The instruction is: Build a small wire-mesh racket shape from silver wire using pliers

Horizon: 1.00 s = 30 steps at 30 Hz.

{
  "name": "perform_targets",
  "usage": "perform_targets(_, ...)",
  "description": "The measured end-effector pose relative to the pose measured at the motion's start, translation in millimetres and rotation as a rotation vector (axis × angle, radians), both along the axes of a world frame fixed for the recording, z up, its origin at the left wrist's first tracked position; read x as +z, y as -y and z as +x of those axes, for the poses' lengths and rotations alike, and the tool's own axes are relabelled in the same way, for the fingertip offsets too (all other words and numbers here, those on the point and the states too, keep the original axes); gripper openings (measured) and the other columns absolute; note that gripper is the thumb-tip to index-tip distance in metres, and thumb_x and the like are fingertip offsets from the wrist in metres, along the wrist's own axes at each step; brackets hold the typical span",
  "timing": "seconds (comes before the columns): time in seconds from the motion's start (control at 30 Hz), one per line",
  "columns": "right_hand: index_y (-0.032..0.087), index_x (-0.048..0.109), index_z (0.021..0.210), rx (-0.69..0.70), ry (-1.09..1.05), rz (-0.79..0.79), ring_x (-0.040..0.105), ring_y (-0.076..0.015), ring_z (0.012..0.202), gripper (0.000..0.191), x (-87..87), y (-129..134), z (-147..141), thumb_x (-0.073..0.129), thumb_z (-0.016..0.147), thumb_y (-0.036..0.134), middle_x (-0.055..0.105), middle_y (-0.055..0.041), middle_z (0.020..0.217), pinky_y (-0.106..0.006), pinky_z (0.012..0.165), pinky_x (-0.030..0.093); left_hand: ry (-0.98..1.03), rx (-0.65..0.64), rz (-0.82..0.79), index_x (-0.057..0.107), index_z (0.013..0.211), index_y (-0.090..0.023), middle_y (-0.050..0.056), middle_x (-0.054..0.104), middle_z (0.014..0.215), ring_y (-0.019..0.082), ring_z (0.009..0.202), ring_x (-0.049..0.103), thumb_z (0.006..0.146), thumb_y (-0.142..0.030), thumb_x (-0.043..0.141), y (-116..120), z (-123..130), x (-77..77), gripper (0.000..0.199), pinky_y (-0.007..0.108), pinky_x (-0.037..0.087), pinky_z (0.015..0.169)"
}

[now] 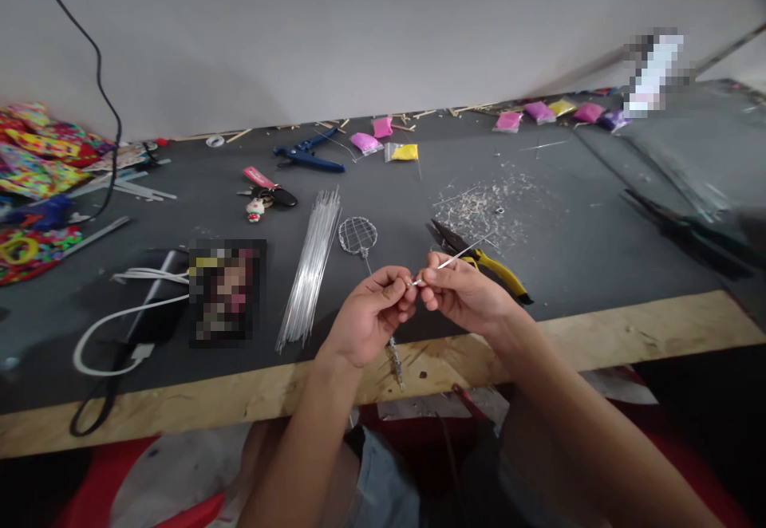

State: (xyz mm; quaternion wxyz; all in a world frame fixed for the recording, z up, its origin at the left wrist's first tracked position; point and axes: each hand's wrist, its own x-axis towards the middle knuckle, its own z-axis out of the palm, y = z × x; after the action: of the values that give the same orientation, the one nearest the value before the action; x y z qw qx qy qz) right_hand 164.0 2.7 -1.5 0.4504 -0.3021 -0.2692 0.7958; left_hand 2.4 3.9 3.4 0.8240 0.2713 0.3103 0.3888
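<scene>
Thin silver metal wire [459, 255] sat pinched in left hand's [369, 313] and right hand's [470, 295] closed fingertips near grey table's [590, 253] front edge, presumably for steadiness.

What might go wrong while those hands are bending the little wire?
The thin wire sticks out past the right hand, so its end might poke a finger. The left hand pinches very close to the right one, so a slip could scratch it. The yellow-handled pliers lie right by the right hand, near the scattered wire bits, so a bump might knock some bits about.
</scene>
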Motion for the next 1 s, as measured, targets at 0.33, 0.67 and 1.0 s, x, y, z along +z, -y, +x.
perform_targets(0.33, 0.018, 0.055, 0.066, -0.277, 0.179, 0.061, 0.066, -0.0105, 0.061, 0.020, -0.7, -6.7, 4.0, 0.074, 0.067, 0.022, 0.069, 0.0013, 0.067, -0.021, 0.058, 0.056, -0.944, 0.237, 0.479, 0.060, 0.081, -0.019, 0.004, 0.059, 0.076, 0.015, 0.068, 0.051, 0.077, -0.042, 0.059, -16.1, -14.3, -5.6, 0.024, 0.028, 0.038, 0.063)
perform_targets(0.67, 0.018, 0.052, 0.067, -0.322, 0.285, 0.113, 0.066, -0.0127, 0.061, 0.024, -4.4, -7.2, -0.7, 0.075, 0.065, 0.024, 0.069, 0.0005, 0.068, -0.026, 0.058, 0.055, -1.391, 0.258, 0.743, 0.057, 0.065, -0.020, 0.002, 0.051, 0.064, 0.020, 0.067, 0.048, 0.069, -0.027, 0.065, -26.9, -20.0, -30.8, 0.011, 0.030, 0.033, 0.068)
perform_targets(1.0, 0.018, 0.052, 0.067, -0.388, 0.234, 0.085, 0.065, -0.0127, 0.065, 0.023, -4.4, -3.5, -16.0, 0.073, 0.067, 0.025, 0.066, 0.0016, 0.070, -0.024, 0.055, 0.051, -0.898, 0.227, 0.503, 0.054, 0.083, -0.021, -0.002, 0.055, 0.061, 0.010, 0.045, 0.045, 0.083, -0.038, 0.050, -9.9, -0.5, -18.9, 0.018, 0.022, 0.031, 0.048)
